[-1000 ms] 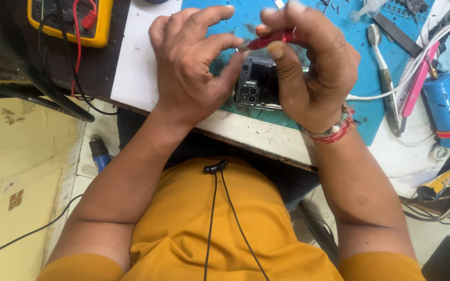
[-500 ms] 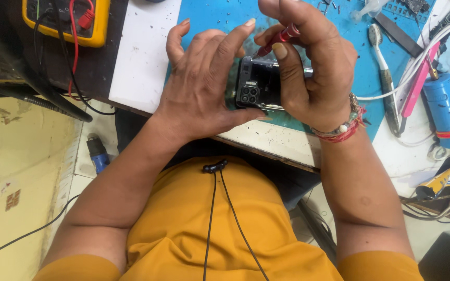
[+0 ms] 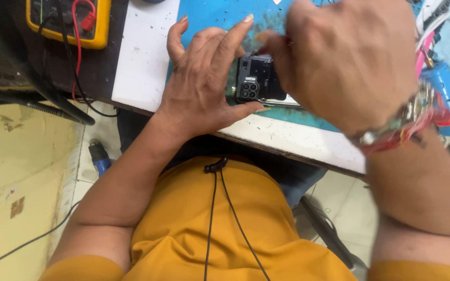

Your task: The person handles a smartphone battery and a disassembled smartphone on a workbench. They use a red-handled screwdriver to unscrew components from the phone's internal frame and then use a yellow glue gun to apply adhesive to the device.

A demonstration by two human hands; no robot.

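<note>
A person in a yellow-orange shirt (image 3: 220, 229) leans over a work table. A small black phone (image 3: 256, 78) lies on a blue mat (image 3: 220, 15), near the front edge of the table (image 3: 298, 143). Its back faces up, and the cluster of round camera lenses sits at the end closest to the left hand. The phone's long side runs left to right, from one hand to the other.

The left hand (image 3: 204, 83) rests against the lens end. Its thumb lies along the near edge and its fingers are spread and lifted above the top, so it steadies the phone more than it squeezes it.

The right hand (image 3: 350, 62) is blurry and covers the far end of the phone. Its fingers are curled in close over that end, but I cannot tell what they pinch, if anything.

Both hands are right at the phone, one at each end.

A yellow meter (image 3: 69, 21) with red and black wires sits off to the left. A blue tool (image 3: 446, 99) lies behind the right wrist.
</note>
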